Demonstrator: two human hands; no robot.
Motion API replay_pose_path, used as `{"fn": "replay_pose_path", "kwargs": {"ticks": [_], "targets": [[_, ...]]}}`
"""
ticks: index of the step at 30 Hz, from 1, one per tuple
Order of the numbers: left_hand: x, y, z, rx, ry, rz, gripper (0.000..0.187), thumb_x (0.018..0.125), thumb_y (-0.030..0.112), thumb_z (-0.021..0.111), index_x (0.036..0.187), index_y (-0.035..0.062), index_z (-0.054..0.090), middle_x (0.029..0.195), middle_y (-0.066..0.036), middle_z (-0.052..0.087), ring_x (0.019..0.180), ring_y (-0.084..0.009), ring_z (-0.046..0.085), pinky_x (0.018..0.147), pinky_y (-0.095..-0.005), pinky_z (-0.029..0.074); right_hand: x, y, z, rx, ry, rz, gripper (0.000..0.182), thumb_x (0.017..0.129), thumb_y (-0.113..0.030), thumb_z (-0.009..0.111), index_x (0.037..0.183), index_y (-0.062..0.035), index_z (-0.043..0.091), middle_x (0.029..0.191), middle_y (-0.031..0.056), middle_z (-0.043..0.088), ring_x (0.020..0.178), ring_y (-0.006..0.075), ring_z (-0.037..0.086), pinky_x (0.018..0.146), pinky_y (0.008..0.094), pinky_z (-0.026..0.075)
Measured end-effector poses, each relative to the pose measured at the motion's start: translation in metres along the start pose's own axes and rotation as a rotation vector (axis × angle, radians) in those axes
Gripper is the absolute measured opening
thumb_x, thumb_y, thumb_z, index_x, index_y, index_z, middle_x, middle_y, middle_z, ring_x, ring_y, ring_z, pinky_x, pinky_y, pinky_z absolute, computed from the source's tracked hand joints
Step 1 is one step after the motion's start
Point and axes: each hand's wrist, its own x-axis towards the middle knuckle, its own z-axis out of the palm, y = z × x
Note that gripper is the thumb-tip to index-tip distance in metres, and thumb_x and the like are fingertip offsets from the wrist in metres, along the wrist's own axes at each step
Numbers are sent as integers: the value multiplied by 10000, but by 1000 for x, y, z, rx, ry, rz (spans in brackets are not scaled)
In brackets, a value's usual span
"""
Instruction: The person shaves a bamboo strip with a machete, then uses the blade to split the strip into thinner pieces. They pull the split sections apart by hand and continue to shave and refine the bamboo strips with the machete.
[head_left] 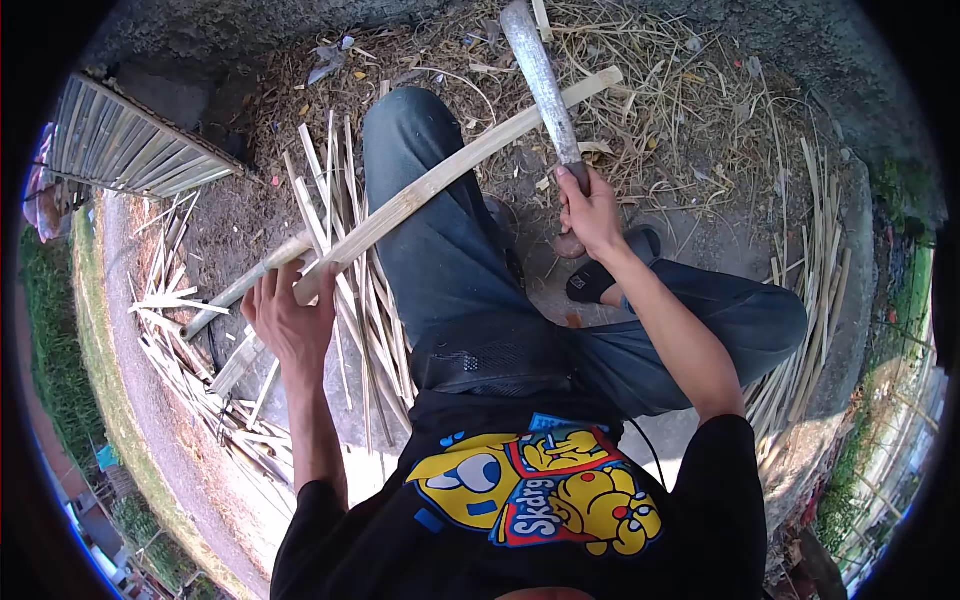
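Note:
A long, flat bamboo strip runs slantwise across my raised knee, from the lower left to the upper right. My left hand is closed around its lower part, thumb on one side and fingers on the other. My right hand grips the dark handle of a machete, whose worn grey blade points away from me. Near its far end, the strip meets the blade and overlaps it in this view. Beyond my left fingers lies a round bamboo pole on the ground.
Split bamboo strips lie in a pile beside my left leg, and another bundle is at the right. Thin shavings cover the ground ahead, before a rough wall. A bamboo slat panel stands at the upper left.

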Motion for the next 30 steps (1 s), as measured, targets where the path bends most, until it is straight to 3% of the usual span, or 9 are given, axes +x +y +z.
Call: {"fn": "replay_pose_path", "kwargs": {"ticks": [3, 8, 11, 17, 18, 19, 22, 25, 30], "targets": [[-33, -53, -2, 32, -12, -68, 366, 858, 437, 750, 932, 81, 706, 854, -79, 683, 856, -253, 639, 879, -384, 423, 4, 16, 1, 52, -31, 56, 301, 1003, -338, 624, 926, -51, 568, 675, -9, 517, 448, 72, 486, 386, 242, 389], [-45, -77, 24, -92, -197, -176, 611, 848, 580, 717, 622, 24, 598, 551, -156, 572, 446, -335, 546, 484, -463, 430, 35, 1, -17, -33, -22, -76, 322, 1029, -356, 572, 937, -47, 587, 644, -3, 533, 452, 69, 485, 412, 237, 391], [-35, -91, 45, -134, -449, -237, 728, 869, 671, 626, 594, -2, 591, 515, -186, 536, 469, -323, 551, 505, -450, 427, 56, -24, -33, -80, 31, -48, 360, 1018, -396, 579, 919, -51, 579, 636, -4, 524, 447, 76, 469, 423, 238, 389], [-25, -55, 71, -335, -558, -315, 864, 838, 792, 536, 643, -40, 662, 527, -192, 559, 482, -329, 530, 547, -469, 441, 16, -32, 14, -79, -116, 7, 400, 998, -419, 608, 806, -70, 571, 583, -28, 492, 428, 67, 454, 405, 251, 389], [-22, -42, 71, -339, -562, -319, 863, 839, 792, 536, 644, -40, 661, 527, -191, 559, 484, -328, 537, 550, -470, 444, -1, -29, 30, -279, -207, -3, 443, 983, -455, 619, 812, -46, 596, 579, 22, 538, 456, 131, 514, 456, 313, 430], [-20, -34, 71, -344, -567, -324, 862, 840, 791, 536, 644, -39, 661, 528, -190, 559, 486, -327, 543, 553, -470, 447, -8, -13, 40, -539, -221, -283, 496, 956, -491, 641, 809, -18, 615, 591, 91, 575, 530, 237, 583, 551, 387, 472], [-23, -50, 70, -350, -554, -319, 852, 850, 768, 555, 616, -48, 633, 521, -200, 543, 474, -311, 536, 530, -465, 434, -13, -28, 45, -669, -126, -359, 527, 938, -519, 645, 817, -6, 637, 618, 140, 593, 605, 342, 603, 625, 428, 489], [-28, -61, 69, -331, -566, -326, 851, 858, 765, 544, 621, -48, 634, 526, -212, 539, 484, -327, 546, 539, -475, 437, 25, -59, 4, -226, 71, -54, 465, 982, -473, 616, 786, -53, 571, 613, -6, 522, 487, 78, 503, 454, 271, 423], [-8, -22, 64, -376, -582, -320, 799, 981, 652, 405, 733, -58, 673, 672, -307, 614, 696, -494, 631, 651, -535, 469, 26, -51, -2, -91, 70, -31, 453, 989, -460, 607, 772, -72, 517, 609, -12, 493, 437, 76, 461, 399, 260, 404]]}}
